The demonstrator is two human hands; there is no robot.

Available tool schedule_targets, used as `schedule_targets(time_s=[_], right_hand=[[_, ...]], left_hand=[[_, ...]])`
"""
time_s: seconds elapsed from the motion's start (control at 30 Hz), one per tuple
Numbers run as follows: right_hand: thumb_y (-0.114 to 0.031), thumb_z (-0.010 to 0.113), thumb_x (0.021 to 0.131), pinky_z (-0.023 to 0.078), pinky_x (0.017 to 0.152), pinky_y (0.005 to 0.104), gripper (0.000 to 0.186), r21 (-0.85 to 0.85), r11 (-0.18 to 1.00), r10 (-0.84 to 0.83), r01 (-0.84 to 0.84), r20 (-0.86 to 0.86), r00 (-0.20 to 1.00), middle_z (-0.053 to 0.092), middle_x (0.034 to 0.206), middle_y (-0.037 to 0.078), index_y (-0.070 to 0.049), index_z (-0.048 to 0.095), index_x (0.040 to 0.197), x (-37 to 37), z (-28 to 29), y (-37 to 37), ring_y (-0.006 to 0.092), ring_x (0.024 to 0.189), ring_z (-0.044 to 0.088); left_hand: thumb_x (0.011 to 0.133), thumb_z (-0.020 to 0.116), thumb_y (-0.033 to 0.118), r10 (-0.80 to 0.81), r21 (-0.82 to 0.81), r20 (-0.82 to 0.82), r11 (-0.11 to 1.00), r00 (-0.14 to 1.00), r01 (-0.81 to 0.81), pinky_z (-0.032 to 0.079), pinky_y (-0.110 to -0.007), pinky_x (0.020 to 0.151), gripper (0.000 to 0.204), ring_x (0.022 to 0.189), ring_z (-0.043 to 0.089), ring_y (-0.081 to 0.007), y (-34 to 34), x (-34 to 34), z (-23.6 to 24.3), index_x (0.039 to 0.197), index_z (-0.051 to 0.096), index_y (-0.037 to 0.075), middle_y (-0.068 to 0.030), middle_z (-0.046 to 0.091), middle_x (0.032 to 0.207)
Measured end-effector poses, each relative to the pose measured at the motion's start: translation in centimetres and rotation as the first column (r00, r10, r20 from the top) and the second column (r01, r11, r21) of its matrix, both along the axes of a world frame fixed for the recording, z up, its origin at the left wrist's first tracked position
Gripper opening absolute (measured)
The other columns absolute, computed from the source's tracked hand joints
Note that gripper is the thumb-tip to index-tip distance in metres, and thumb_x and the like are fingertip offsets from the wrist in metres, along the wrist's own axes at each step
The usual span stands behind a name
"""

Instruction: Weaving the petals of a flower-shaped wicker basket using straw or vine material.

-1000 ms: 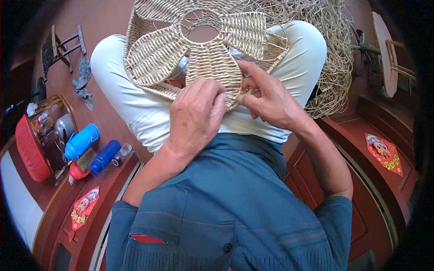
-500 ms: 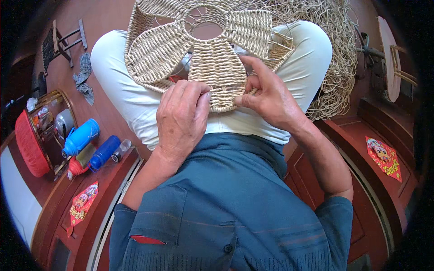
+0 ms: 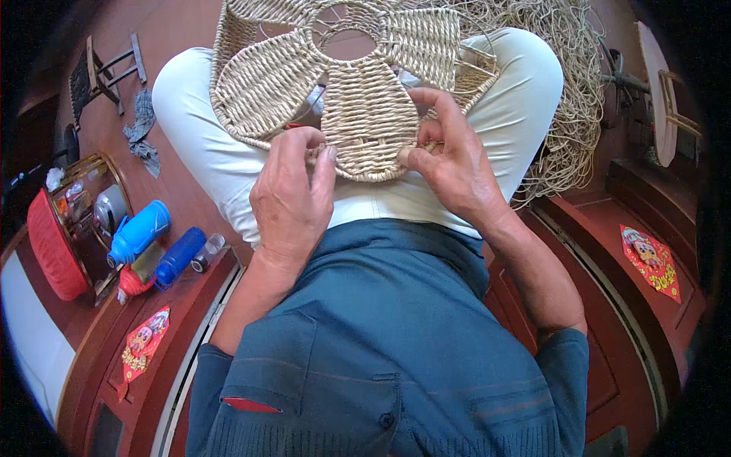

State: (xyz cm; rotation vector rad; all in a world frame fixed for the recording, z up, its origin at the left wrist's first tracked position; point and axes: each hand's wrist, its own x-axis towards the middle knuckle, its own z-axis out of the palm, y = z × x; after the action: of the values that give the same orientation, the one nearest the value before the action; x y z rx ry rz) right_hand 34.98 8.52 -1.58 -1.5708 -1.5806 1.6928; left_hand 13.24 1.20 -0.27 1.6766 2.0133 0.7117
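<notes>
A pale woven straw piece (image 3: 365, 114) rests across my lap, with flower-like petals spread round a circular hole. The petal nearest me has a rounded end with a small gap in its weave. My right hand (image 3: 461, 164) pinches this petal's right edge, thumb on top and the index finger stretched along its side. At the left edge of the same petal is my left hand (image 3: 289, 198), its fingers curled over the woven rim and the thumb close beside them. The left fingertips are partly hidden. Other petals and an outer woven rim lie beyond.
A big heap of loose straw cord (image 3: 567, 99) lies at the far right. To the left are a blue flask (image 3: 141, 232), a dark blue bottle (image 3: 180, 257) and a red basin (image 3: 55, 247). A wooden stool (image 3: 110, 72) stands far left, a round board (image 3: 656, 95) far right.
My left hand has shifted left, from the petal's front end to its left edge. The right hand keeps its pinch at the right edge.
</notes>
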Motion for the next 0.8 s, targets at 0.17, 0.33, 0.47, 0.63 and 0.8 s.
schedule_targets(time_s=[0.17, 0.33, 0.47, 0.63, 0.8], right_hand=[[0.003, 0.07, 0.093, 0.055, 0.085, 0.0281, 0.07, 0.059, 0.994, 0.092, -0.094, 0.032, 0.995, 0.069, 0.1, 0.005, 0.0, 0.041, 0.156, 0.1, 0.8, 0.4, 0.0105, 0.088, 0.065], [0.001, 0.071, 0.095, 0.053, 0.079, 0.0264, 0.069, 0.033, 0.988, 0.148, -0.151, 0.078, 0.986, 0.07, 0.097, 0.005, -0.001, 0.041, 0.157, 0.2, 1.4, 0.5, 0.0088, 0.086, 0.064], [0.001, 0.071, 0.095, 0.048, 0.074, 0.0245, 0.069, 0.031, 0.996, 0.089, -0.09, 0.03, 0.996, 0.069, 0.095, 0.004, -0.003, 0.042, 0.158, -0.2, 1.3, 0.3, 0.0071, 0.082, 0.06], [0.002, 0.07, 0.095, 0.049, 0.075, 0.0257, 0.068, 0.019, 0.998, 0.065, -0.067, 0.094, 0.993, 0.07, 0.097, 0.005, -0.003, 0.043, 0.157, -0.2, 1.2, -0.2, 0.0076, 0.084, 0.062], [0.002, 0.069, 0.095, 0.053, 0.082, 0.0276, 0.07, 0.105, 0.992, 0.064, -0.069, 0.05, 0.997, 0.07, 0.099, 0.006, -0.002, 0.041, 0.159, -0.1, 0.4, -0.4, 0.0106, 0.091, 0.065]], left_hand=[[0.099, 0.075, 0.008, 0.136, -0.341, 0.253, 0.939, 0.958, -0.043, 0.053, -0.032, 0.068, 0.018, 0.075, 0.066, -0.0118, 0.1, -0.9, 1.2, 0.111, 0.063, 0.003, -0.0063, 0.07, 0.096], [0.098, 0.073, 0.003, 0.308, -0.493, 0.537, 0.87, 0.785, -0.004, 0.049, -0.026, 0.066, 0.02, 0.074, 0.057, -0.0064, 0.6, -0.7, 1.5, 0.103, 0.053, 0.004, -0.0037, 0.066, 0.093], [0.095, 0.072, 0.001, 0.37, -0.547, 0.563, 0.837, 0.739, -0.002, 0.049, -0.029, 0.06, 0.022, 0.067, 0.061, -0.0089, 0.8, -0.9, -0.3, 0.097, 0.051, 0.005, -0.0073, 0.065, 0.086], [0.095, 0.071, -0.001, 0.25, -0.244, 0.601, 0.962, 0.759, -0.123, 0.04, -0.03, 0.045, 0.024, 0.052, 0.048, -0.0063, 1.0, 0.2, -1.9, 0.099, 0.048, 0.005, -0.0017, 0.061, 0.084], [0.094, 0.074, 0.002, 0.399, -0.519, 0.605, 0.854, 0.689, -0.039, 0.048, -0.03, 0.053, 0.029, 0.06, 0.059, -0.0091, 0.8, -0.3, 1.3, 0.107, 0.048, 0.004, -0.0067, 0.065, 0.091]])
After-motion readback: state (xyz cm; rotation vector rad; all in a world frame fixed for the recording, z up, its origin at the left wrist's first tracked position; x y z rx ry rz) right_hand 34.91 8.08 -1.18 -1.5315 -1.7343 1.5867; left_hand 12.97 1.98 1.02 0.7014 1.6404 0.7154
